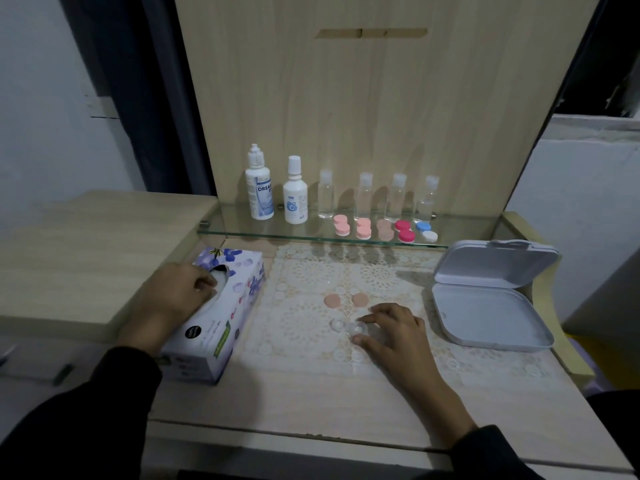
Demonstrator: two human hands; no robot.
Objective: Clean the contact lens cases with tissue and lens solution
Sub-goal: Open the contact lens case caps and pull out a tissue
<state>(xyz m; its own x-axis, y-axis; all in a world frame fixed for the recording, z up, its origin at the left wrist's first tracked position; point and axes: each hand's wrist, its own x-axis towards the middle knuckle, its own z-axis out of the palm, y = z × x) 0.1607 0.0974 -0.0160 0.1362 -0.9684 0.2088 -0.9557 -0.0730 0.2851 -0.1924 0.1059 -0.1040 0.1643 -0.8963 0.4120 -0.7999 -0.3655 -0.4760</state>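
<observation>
In the head view, the left hand [181, 292] is pinching white tissue [217, 289] at the slot of the floral cardboard tissue box [221, 327] on the left. The right hand [391, 329] is resting on the lace mat [304, 327], thumb and forefinger closing on the clear plastic lens case [348, 326], with two peach round caps [346, 300] lying just beyond it.

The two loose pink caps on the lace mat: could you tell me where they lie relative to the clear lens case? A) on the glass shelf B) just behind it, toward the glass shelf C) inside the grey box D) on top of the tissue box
B: the two pink caps lie on the lace mat, just behind the clear lens case that the right hand steadies.
</observation>
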